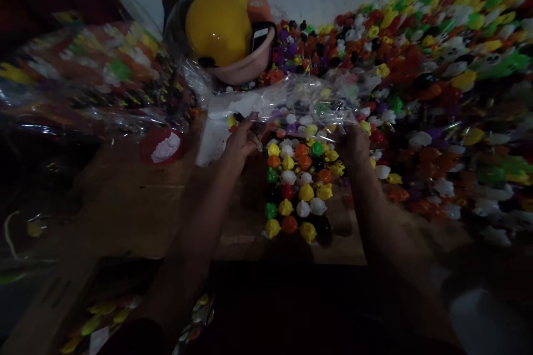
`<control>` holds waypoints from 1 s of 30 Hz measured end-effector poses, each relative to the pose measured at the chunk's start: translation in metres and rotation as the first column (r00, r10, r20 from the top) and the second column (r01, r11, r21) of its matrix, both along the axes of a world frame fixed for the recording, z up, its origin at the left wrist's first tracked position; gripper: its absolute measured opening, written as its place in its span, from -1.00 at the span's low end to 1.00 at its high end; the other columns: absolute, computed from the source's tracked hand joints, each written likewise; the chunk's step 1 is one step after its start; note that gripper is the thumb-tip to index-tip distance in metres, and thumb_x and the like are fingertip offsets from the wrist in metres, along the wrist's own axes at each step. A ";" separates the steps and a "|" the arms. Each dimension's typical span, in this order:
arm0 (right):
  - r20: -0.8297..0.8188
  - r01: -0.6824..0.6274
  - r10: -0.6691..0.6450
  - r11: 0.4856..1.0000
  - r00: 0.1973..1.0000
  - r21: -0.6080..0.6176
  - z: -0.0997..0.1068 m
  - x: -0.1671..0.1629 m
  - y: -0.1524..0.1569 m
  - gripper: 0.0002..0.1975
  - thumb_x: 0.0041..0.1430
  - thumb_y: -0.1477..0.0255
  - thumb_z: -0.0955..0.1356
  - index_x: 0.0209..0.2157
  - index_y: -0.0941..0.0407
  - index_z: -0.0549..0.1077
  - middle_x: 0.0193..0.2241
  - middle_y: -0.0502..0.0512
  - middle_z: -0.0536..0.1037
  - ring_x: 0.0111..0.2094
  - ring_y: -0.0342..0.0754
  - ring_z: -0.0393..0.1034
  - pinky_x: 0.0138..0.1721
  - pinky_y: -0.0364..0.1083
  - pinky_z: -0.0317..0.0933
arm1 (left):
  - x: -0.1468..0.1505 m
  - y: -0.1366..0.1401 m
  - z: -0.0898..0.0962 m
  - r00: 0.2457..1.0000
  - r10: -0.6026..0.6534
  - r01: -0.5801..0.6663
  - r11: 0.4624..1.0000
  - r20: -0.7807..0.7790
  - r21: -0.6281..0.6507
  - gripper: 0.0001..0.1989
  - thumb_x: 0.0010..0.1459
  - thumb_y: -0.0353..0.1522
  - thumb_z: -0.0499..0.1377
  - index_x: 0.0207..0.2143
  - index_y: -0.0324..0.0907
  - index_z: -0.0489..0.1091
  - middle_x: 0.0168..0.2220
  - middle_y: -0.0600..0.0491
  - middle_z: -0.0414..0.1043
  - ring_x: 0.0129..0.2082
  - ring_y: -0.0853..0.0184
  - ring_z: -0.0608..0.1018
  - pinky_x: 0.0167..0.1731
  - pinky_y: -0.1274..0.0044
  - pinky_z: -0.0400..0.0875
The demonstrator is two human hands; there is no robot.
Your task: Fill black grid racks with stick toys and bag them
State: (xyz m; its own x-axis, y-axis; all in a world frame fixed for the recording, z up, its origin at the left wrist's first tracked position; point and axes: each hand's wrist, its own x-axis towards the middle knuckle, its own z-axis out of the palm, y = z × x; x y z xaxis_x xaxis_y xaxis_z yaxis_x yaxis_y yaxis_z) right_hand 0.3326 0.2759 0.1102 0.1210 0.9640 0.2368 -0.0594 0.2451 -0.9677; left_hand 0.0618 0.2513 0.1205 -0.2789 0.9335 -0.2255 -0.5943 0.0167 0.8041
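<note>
A clear plastic bag [308, 113] stretches between my two hands above the wooden table. My left hand [245, 137] pinches its left edge, the fingertips close together. At the opposite edge, my right hand [357, 143] is closed on the plastic; its fingers are dim and partly hidden. Below and between the hands, several rows of small coloured toy figures [306, 193] stand packed together, in yellow, white, orange, green, red and black. The bag's near edge lies over the far rows, and more figures show through the film.
A large heap of similar toys [441, 83] fills the right side. Bagged toys [104, 66] lie at the left. A pink basin [245, 66] holds a yellow round object [219, 30] and a phone [260, 39]. A red dish [161, 147] with white paper sits on the wooden table [137, 205].
</note>
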 end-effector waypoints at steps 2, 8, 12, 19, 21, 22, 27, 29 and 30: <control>0.115 0.050 -0.056 0.997 0.992 0.058 -0.006 0.001 -0.007 -0.57 0.20 0.08 0.34 -0.58 0.00 0.15 -0.64 -0.10 0.18 -0.57 -0.13 0.11 -0.50 -0.11 0.20 | 0.004 -0.004 -0.008 0.997 -0.013 0.015 1.000 -0.079 0.026 -0.83 0.09 -0.50 0.33 -0.38 -0.18 0.37 -0.42 0.16 0.55 -0.41 0.49 0.62 -0.18 0.59 0.61; 0.580 -0.029 -0.063 0.989 0.812 0.147 -0.013 0.010 -0.027 -0.58 0.24 0.00 0.23 -0.50 0.01 0.32 -0.59 0.02 0.34 -0.51 -0.01 0.25 -0.36 0.00 0.22 | 0.012 -0.018 -0.037 0.903 0.061 -0.029 0.996 -0.425 0.083 -0.76 -0.06 -0.40 0.39 -0.41 -0.15 0.36 -0.46 0.21 0.48 -0.48 0.47 0.52 -0.37 0.63 0.47; 0.691 -0.088 -0.022 0.988 0.722 0.124 -0.020 0.013 -0.038 -0.62 0.27 0.05 0.17 -0.46 0.01 0.32 -0.57 0.05 0.37 -0.52 0.02 0.26 -0.38 0.01 0.22 | 0.012 -0.035 -0.039 0.751 0.087 0.000 0.991 -0.655 0.132 -0.82 0.14 -0.24 0.26 -0.42 -0.14 0.45 -0.48 0.15 0.48 -0.39 0.36 0.55 -0.33 0.58 0.44; 0.696 -0.162 -0.063 0.954 0.715 0.252 -0.029 0.024 -0.086 -0.79 0.23 0.26 0.25 -0.31 0.06 0.44 -0.27 0.21 0.55 -0.22 0.14 0.43 -0.15 0.10 0.36 | 0.013 -0.083 -0.031 0.518 0.084 0.152 0.970 -0.851 0.188 -0.67 0.31 -0.26 0.05 -0.12 -0.11 0.60 0.00 -0.02 0.63 0.08 0.16 0.59 0.18 0.38 0.41; 0.729 -0.162 -0.101 0.946 0.677 0.281 -0.034 0.031 -0.101 -0.82 0.21 0.33 0.26 -0.30 0.07 0.47 -0.28 0.20 0.52 -0.17 0.16 0.41 -0.12 0.11 0.34 | 0.012 -0.097 -0.038 0.451 0.082 0.174 0.969 -0.889 0.178 -0.61 0.34 -0.25 0.01 0.03 -0.10 0.56 0.13 -0.03 0.57 0.18 0.16 0.54 0.28 0.35 0.33; 0.753 -0.160 -0.122 0.944 0.646 0.290 -0.038 0.034 -0.106 -0.82 0.21 0.36 0.25 -0.30 0.07 0.48 -0.31 0.18 0.50 -0.19 0.15 0.40 -0.13 0.11 0.33 | 0.011 -0.104 -0.043 0.421 0.065 0.188 0.970 -0.905 0.157 -0.59 0.35 -0.25 0.00 0.10 -0.09 0.52 0.17 -0.02 0.53 0.22 0.17 0.52 0.31 0.35 0.30; 0.856 -0.178 -0.134 0.951 0.499 0.253 -0.058 0.039 -0.100 -0.84 0.11 0.47 0.23 -0.42 0.07 0.45 -0.41 0.16 0.47 -0.28 0.12 0.30 -0.18 0.08 0.24 | 0.003 -0.126 -0.065 0.405 -0.105 0.230 0.973 -0.908 -0.010 -0.52 0.20 -0.32 0.13 0.18 -0.01 0.47 0.19 0.04 0.52 0.19 0.12 0.54 0.28 0.32 0.37; 0.880 -0.211 -0.091 0.955 0.465 0.210 -0.062 0.038 -0.090 -0.86 0.06 0.47 0.25 -0.42 0.07 0.45 -0.42 0.17 0.48 -0.27 0.12 0.28 -0.19 0.07 0.20 | 0.003 -0.125 -0.068 0.420 -0.138 0.213 0.976 -0.897 -0.050 -0.53 0.14 -0.34 0.18 0.12 -0.02 0.52 0.11 0.00 0.58 0.12 0.06 0.58 0.21 0.26 0.43; 0.889 -0.227 -0.075 0.954 0.452 0.196 -0.063 0.037 -0.085 -0.87 0.05 0.46 0.26 -0.41 0.07 0.46 -0.42 0.17 0.49 -0.27 0.12 0.28 -0.19 0.07 0.19 | 0.004 -0.122 -0.068 0.430 -0.149 0.206 0.976 -0.890 -0.064 -0.56 0.14 -0.34 0.19 0.08 -0.03 0.54 0.06 -0.01 0.61 0.09 0.04 0.59 0.18 0.24 0.46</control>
